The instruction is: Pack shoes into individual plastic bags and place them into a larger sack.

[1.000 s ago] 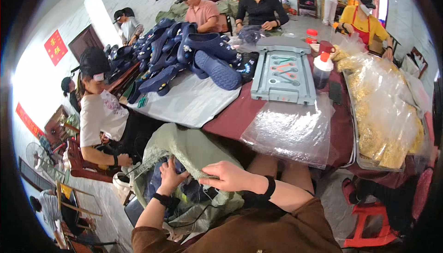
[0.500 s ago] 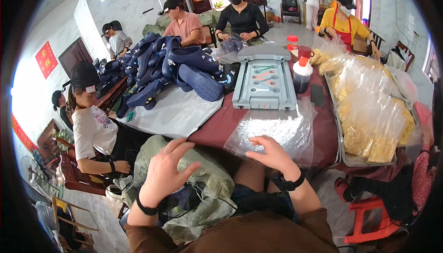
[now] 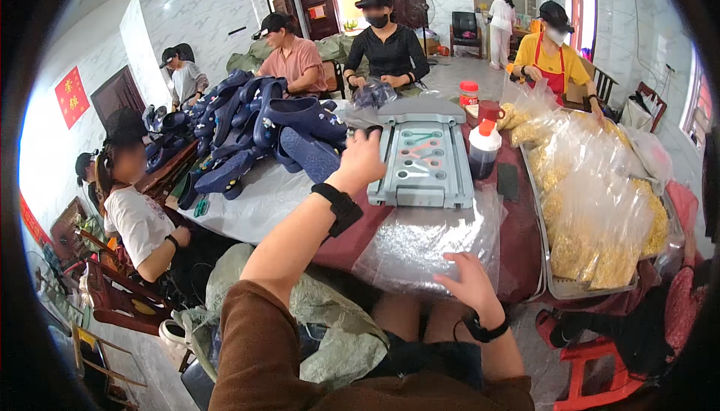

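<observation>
My left hand [image 3: 362,159] reaches forward to the left side of a grey plastic folding stool [image 3: 382,186]. Its fingers bend around a black clog [image 3: 369,131], mostly covered by the hand. Beside it lies a big heap of navy blue clogs [image 3: 251,122] with small charms. Closer to me, my right hand [image 3: 471,285] is open, fingers apart, holding nothing. It hovers at the near edge of a stack of clear plastic bags [image 3: 427,242]. The stool stands just beyond these bags; its top has rows of coloured keyhole-shaped marks.
Right of the stool stand a dark-filled bottle [image 3: 484,147] and a red-lidded jar [image 3: 469,96]. A metal tray [image 3: 592,291] carries bags of yellow pieces. A woven sack [image 3: 337,321] is by my lap. Several people sit around the table; a red stool [image 3: 600,370] stands lower right.
My left hand has moved from above the sack, forward and right, to the black clog beside the stool. The right hand has shifted slightly right and nearer me. The view has tilted up.
</observation>
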Demonstrator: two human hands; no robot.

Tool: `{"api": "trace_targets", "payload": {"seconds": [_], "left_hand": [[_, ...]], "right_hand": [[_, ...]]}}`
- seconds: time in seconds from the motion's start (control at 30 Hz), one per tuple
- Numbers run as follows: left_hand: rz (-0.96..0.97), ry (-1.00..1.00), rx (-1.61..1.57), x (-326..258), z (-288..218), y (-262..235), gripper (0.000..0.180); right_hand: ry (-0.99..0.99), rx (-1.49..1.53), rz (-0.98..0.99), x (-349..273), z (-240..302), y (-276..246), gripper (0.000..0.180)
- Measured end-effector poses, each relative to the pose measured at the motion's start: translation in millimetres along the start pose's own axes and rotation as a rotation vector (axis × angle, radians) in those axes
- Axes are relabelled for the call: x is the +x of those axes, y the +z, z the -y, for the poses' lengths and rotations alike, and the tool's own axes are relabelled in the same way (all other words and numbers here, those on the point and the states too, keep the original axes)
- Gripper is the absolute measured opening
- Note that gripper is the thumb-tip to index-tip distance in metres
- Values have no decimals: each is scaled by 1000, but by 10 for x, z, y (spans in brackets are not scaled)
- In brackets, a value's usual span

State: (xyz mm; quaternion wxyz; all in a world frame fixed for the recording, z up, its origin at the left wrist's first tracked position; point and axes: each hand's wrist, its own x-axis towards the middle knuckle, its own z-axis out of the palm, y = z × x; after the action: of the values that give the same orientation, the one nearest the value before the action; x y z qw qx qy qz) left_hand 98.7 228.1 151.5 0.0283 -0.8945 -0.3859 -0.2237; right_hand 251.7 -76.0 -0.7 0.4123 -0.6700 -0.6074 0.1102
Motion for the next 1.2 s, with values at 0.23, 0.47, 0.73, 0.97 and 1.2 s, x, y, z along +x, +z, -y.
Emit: {"api": "trace_targets", "payload": {"seconds": [0.23, 0.47, 0.73, 0.97, 1.2], "left_hand": [[122, -110, 553, 211, 1469, 714, 88], [51, 402, 536, 263, 2024, 961, 65], [151, 484, 662, 138, 1860, 853, 59], [188, -3, 443, -587, 1388, 585, 77], [213, -375, -253, -645, 1275, 331, 53]], "right_hand": [[63, 4, -2, -175, -403, -114, 50], [172, 24, 8, -91, -408, -101, 44], [200, -10, 6, -5, -325, -114, 43], [274, -62, 3, 11, -276, -4, 46], [246, -126, -11, 1, -300, -15, 48]]}}
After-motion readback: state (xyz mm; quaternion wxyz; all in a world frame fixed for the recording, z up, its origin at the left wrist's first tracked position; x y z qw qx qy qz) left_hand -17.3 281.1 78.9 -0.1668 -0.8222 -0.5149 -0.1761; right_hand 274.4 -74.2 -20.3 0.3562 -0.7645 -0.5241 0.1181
